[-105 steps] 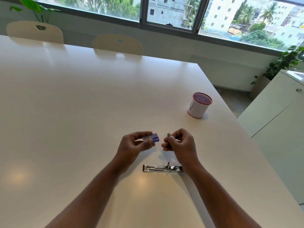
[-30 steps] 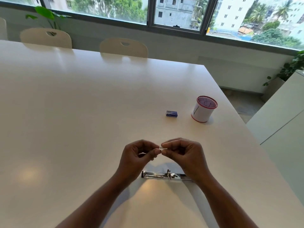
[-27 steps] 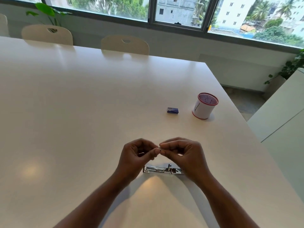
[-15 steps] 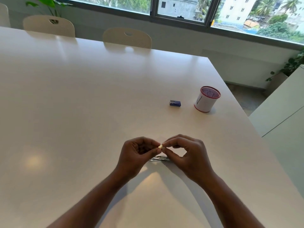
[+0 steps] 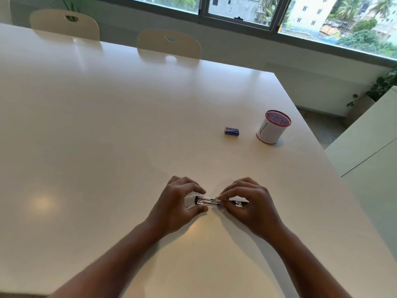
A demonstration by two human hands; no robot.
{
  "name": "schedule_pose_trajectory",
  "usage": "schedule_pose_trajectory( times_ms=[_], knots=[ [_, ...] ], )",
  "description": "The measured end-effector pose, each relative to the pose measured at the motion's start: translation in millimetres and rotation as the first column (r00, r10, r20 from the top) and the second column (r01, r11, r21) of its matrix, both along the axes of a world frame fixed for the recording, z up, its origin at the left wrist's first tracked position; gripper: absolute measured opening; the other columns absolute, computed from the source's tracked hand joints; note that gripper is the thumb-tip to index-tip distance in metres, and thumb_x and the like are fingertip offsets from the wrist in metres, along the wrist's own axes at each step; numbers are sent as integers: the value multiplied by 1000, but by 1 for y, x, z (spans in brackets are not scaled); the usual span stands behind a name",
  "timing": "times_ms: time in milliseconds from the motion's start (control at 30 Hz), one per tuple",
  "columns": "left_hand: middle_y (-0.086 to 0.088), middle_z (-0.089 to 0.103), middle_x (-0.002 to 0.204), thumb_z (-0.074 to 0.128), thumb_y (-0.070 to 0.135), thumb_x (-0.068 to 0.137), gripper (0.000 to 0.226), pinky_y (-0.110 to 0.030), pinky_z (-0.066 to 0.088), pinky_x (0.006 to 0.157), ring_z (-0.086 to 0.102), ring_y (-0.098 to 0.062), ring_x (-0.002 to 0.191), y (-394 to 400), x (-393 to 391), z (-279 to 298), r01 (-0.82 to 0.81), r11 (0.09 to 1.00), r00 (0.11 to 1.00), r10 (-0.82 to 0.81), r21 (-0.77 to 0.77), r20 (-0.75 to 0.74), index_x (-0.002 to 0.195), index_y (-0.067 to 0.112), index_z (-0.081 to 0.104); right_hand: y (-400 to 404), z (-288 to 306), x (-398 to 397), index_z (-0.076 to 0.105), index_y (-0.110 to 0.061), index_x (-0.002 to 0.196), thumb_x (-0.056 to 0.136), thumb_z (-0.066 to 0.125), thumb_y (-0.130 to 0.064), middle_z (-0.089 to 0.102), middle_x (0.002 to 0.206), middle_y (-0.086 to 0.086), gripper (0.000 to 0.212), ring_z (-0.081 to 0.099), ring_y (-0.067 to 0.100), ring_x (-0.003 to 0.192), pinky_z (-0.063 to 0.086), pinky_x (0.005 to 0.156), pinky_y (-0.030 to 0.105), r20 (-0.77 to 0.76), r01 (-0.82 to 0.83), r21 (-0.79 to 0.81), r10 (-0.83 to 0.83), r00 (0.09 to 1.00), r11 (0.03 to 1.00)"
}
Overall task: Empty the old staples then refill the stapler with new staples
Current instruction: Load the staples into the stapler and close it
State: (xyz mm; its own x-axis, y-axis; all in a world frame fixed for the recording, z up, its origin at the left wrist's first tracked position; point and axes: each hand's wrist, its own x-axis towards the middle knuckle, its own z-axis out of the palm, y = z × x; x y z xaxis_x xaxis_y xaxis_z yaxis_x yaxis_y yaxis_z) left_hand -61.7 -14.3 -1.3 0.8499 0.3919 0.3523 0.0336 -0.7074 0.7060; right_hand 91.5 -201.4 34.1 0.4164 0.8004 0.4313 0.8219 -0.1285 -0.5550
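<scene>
Your stapler (image 5: 209, 201) lies opened flat on the worktop (image 5: 107, 125), near edge, btwn both hands. Your left hand (image 5: 179, 203) grips its left end, thumb and fingers curled round it. Your right hand (image 5: 250, 203) pinches sthg at the channel's mid; fingertips (image 5: 221, 195) cover it, so can't tell if a staple strip sits there. Stapler's right end is mostly hidden under that hand. Blue staple box (image 5: 231, 131) sits well apart, far right, just beside the white cup w/ red rim (image 5: 272, 127); cup contents unreadable.
</scene>
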Motion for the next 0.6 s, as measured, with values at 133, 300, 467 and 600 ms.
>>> schedule_pose_trajectory(
  times_ms=[133,300,467,600],
  knots=[
    [20,69,104,89,37,74,26,-14,39,93,54,-7,107,-1,3,-2,9,1000,1000,-9,5,-12,97,30,78,6,4,1,79,-28,92,82,86,-27,74,88,-22,12,65,5,93,54,77,29,19,-36,-57,37,999,998],
    [21,69,102,89,33,75,23,-19,43,92,54,-6,107,0,3,-2,8,1000,1000,-9,-15,-24,96,29,80,9,5,5,77,-27,96,81,88,-23,75,94,-21,19,65,0,96,53,80,20,30,-45,-117,48,998,992],
    [21,69,102,89,32,76,21,-18,43,92,54,-6,107,0,3,-2,5,999,1000,-6,-39,-29,95,30,80,4,1,6,77,-26,96,76,90,-18,73,90,-22,25,67,2,94,55,80,22,-19,-26,-119,24,1000,993],
    [21,69,102,89,33,76,22,-16,42,92,54,-6,107,0,3,-3,8,999,999,-9,-34,-33,95,30,80,3,0,7,77,-24,98,74,90,-13,76,87,-19,30,71,9,89,58,81,31,-97,-5,-114,-6,995,993]
  ],
)
